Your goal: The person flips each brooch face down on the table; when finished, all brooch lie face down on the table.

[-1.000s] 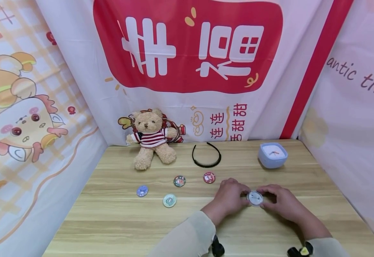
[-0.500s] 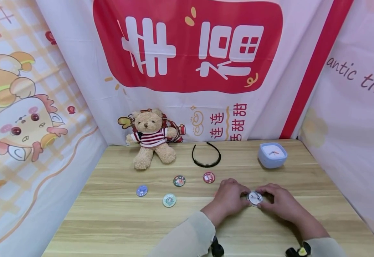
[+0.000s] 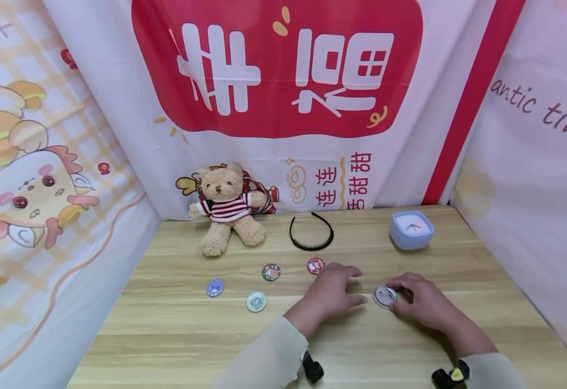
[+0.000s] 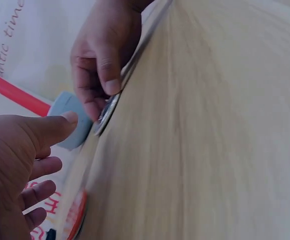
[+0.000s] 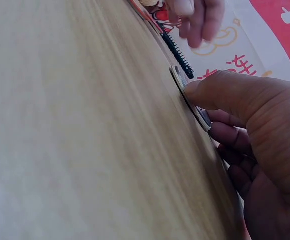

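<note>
A round pin badge (image 3: 384, 296) lies on the wooden table, its silver back and pin facing up. My right hand (image 3: 421, 301) pinches its right edge between thumb and fingers; the thumb lies on the badge (image 5: 178, 76) in the right wrist view. Left of it, my left hand (image 3: 329, 294) is apart from the badge, with thumb and fingers spread and nothing between them. Just beyond the left hand's knuckles is a red badge (image 3: 315, 265), partly covered by that hand. A dark green badge (image 3: 271, 272), a mint badge (image 3: 256, 301) and a blue badge (image 3: 215, 288) lie farther left.
A teddy bear (image 3: 227, 208) in a striped shirt sits against the back cloth. To its right lies a black toothed headband (image 3: 311, 247). A light-blue clock (image 3: 411, 231) stands at the back right. Printed cloths surround the table (image 3: 166, 346).
My left hand has let go of the pin badge and moved left with its fingers spread. My right hand still pinches the badge. The head view has shifted slightly.
</note>
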`<action>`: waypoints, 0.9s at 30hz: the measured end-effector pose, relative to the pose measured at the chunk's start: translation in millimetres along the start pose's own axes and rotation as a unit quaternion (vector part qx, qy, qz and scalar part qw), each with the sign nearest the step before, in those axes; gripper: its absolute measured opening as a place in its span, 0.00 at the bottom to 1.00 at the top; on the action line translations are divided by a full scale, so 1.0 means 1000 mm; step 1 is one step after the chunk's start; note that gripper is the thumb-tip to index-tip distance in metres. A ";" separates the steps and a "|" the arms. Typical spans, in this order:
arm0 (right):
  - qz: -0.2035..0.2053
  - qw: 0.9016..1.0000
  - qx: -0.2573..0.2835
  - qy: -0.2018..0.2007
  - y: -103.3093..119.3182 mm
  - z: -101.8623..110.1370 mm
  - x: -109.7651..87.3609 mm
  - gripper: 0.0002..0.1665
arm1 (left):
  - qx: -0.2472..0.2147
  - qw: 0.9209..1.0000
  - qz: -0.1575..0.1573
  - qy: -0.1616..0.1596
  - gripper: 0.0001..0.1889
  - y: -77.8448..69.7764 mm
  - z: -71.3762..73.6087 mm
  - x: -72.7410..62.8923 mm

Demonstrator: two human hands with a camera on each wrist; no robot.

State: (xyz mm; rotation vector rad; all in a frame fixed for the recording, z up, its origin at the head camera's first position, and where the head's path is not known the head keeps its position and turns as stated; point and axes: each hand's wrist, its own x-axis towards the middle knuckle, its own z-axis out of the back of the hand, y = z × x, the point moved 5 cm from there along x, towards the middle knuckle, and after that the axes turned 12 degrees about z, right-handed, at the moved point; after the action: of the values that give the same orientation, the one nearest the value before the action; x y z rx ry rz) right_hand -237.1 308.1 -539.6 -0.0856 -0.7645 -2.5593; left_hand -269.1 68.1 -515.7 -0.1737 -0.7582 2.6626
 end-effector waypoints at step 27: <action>0.008 1.000 -0.001 -0.005 0.006 0.003 0.000 0.26 | 0.040 0.998 -0.003 -0.046 0.17 0.048 0.020 -0.032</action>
State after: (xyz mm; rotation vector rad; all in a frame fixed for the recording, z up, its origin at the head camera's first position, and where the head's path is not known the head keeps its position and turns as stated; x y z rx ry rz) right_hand -234.1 305.4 -533.7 -0.1050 -0.7610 -2.5467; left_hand -258.7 8.8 -523.6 -0.0280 -0.6781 2.7046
